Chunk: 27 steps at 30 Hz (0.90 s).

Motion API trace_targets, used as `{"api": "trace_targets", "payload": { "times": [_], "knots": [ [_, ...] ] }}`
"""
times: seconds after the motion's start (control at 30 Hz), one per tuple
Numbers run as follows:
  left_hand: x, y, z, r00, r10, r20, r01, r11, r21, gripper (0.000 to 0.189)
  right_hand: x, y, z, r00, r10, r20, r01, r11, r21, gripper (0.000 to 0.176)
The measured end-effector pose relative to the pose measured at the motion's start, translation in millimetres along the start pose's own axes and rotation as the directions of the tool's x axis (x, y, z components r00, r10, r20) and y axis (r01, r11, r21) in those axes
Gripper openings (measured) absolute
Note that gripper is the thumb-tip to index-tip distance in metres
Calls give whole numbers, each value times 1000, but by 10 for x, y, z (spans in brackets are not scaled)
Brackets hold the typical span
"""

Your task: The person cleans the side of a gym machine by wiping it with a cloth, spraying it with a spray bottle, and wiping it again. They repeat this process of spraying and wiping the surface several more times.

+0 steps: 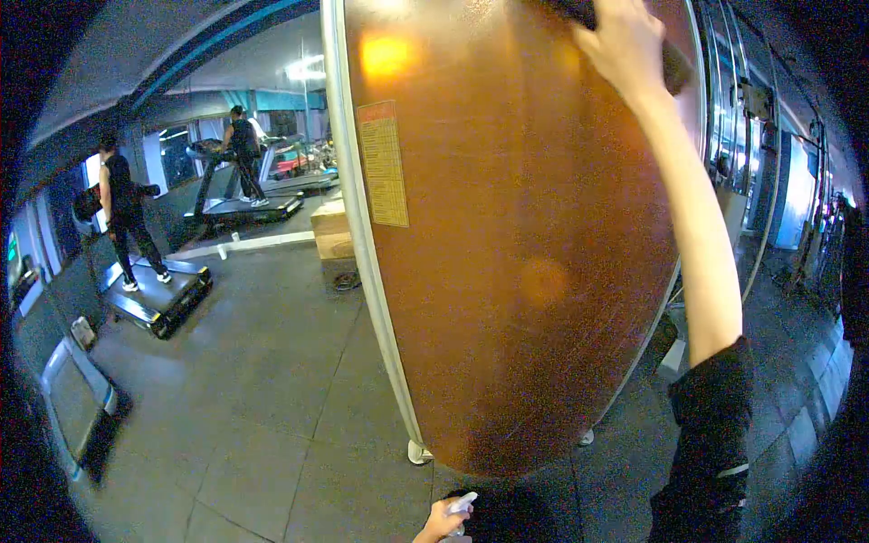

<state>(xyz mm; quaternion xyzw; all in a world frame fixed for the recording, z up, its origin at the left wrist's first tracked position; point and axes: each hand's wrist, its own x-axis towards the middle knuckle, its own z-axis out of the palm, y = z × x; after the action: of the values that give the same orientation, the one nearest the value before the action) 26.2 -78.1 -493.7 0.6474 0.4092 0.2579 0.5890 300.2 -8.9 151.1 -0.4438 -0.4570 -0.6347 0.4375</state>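
Note:
A large reddish-brown board (507,253) in a pale metal frame stands upright in front of me. My right hand (625,45) reaches up to its top right, pressing a dark cloth (673,71) against the surface; the fingertips are partly cut off by the upper edge. Low down, below the board's bottom edge, my left hand (442,520) is closed around a white spray bottle (462,503), of which mainly the head shows. A yellowish printed sheet (384,163) is on the board's upper left.
At the left a person (125,208) stands on a treadmill (158,294), with a mirror behind showing a reflection. A wooden box (333,231) sits beside the board's frame. Small feet (418,452) support the frame. Gym equipment (819,217) stands at the right.

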Motion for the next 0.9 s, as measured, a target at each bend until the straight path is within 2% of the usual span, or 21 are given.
{"api": "trace_targets", "payload": {
  "times": [0.07,0.1,0.13,0.17,0.2,0.27,0.33,0.4,0.43,0.47,0.5,0.53,0.6,0.67,0.7,0.73,0.77,0.8,0.87,0.9],
  "knots": [
    [-3,-16,-10,1000,7,-1,-7,998,-58,32,48,-356,8,992,-108,72,101,991,93,55],
    [1,-46,0,1000,2,2,-2,998,-62,32,-30,-442,127,967,-245,65,251,960,-120,55],
    [19,-78,2,1000,-11,17,13,998,-62,33,-203,-513,205,922,-385,43,387,916,-105,66],
    [27,-98,6,999,-23,31,25,998,-61,34,-394,-550,383,860,-511,-6,508,857,-88,69],
    [31,-117,28,999,-23,32,25,998,-60,34,-588,-591,349,792,-611,-2,610,791,-46,61],
    [29,-148,62,990,143,0,-143,984,-109,37,-873,-521,202,736,-677,-22,677,735,39,49],
    [28,-175,48,983,184,18,-181,979,-95,37,-905,-232,50,734,-679,-2,679,733,41,39],
    [32,-150,43,973,228,27,-225,971,-87,37,-747,98,-59,826,-563,35,564,825,-39,50],
    [10,-87,28,986,160,37,-155,982,-108,36,-600,285,-71,889,-455,50,457,887,-68,61],
    [6,-52,11,995,92,48,-85,988,-126,36,-470,535,82,954,-297,-51,296,955,-19,70],
    [22,-70,7,995,95,44,-88,988,-129,36,-303,596,57,974,-189,-127,181,981,-70,64],
    [42,-113,7,995,100,25,-94,980,-175,33,-162,815,218,990,-10,-141,8,1000,-16,67],
    [47,-139,-26,995,101,10,-96,971,-219,31,-38,542,181,978,151,-144,-136,984,111,59],
    [53,-89,-57,993,117,33,-112,986,-120,26,-128,51,8,995,75,-72,-81,993,-86,57],
    [47,-61,-33,993,114,35,-108,986,-125,26,-211,78,113,990,-99,-104,83,985,-150,71],
    [51,-26,-13,999,49,16,-47,993,-111,23,-400,87,180,989,-123,80,136,973,-189,76],
    [42,-6,0,1000,-18,-5,17,995,-97,21,-535,-32,79,942,-334,33,335,939,-74,72],
    [33,5,8,1000,-22,-5,22,995,-99,21,-695,-74,24,877,-473,86,481,864,-149,66],
    [35,9,16,999,34,15,-33,996,-83,21,-903,23,-14,760,-649,28,650,759,-30,62],
    [39,-34,8,999,32,14,-31,996,-84,21,-919,108,-50,775,-631,36,632,775,-1,61]
  ]
}}
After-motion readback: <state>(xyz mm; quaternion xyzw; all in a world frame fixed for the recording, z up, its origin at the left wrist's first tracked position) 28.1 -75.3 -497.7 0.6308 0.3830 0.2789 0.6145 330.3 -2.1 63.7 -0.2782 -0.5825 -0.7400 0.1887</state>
